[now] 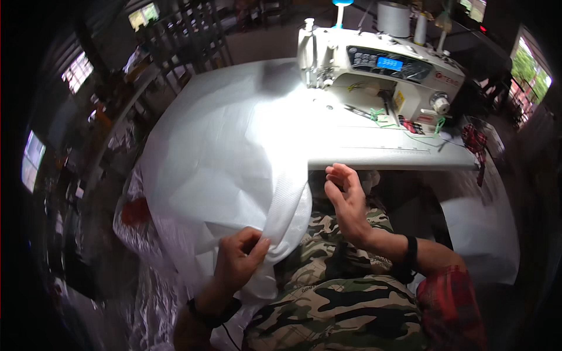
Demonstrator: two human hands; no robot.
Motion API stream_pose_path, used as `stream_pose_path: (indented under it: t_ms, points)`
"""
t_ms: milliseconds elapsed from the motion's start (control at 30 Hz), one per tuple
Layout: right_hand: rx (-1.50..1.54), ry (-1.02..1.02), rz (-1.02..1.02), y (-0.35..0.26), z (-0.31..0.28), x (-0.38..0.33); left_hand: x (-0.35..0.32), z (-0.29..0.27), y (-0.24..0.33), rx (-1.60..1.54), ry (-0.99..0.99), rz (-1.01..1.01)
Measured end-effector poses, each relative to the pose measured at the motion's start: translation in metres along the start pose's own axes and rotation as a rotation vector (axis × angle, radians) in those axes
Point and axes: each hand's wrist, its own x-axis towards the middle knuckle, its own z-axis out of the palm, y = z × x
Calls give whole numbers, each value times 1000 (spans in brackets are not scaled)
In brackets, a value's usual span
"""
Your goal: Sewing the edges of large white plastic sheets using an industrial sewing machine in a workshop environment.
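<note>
Pinched at lower centre of the frame between thumb and fingers of the left hand point(239, 257): the edge of a white woven strap point(285, 202), a ribbed band running up and right across the big sheet of white fabric point(216, 146). Spread over the left half of the table point(374, 149) and spilling off its near edge into the lap, that sheet, with its far end lying under the needle area of the white sewing machine point(374, 70) at upper centre. Open and empty, the right hand point(346, 199), fingers loosely curled, palm turned leftward, hovering just right of the strap below the table edge, touching nothing visible. Judged best for the step in hand: a firm but light grip on the strap edge, strap kept flat and untwisted on the fabric, edges lined up before feeding toward the needle, free hand brought in to smooth slack and steer, fingers well clear of the presser foot. Likely trouble: fabric weight dragging off the table and pulling the seam crooked. No true container in clear view; only two thread cones point(393, 17) standing behind the machine at the top, and small green and red bits point(410, 124) loose on the table by the machine base, too small to tell.
</note>
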Motion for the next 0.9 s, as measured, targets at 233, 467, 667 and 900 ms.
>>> stream_pose_path:
  t_ms: [233, 467, 667, 900]
  points:
    - [-311, -435, 209, 93, 63, 7, 12, 20, 60, 302, -172, 402]
    - [-151, -999, 184, 83, 38, 14, 8, 47, 13, 402, -265, 483]
    - [-736, -970, 356, -12, 8, 81, 4, 49, -11, 260, -200, 443]
    - [-1137, -376, 98, 23, 13, 205, 9, 49, 26, 19, -248, 409]
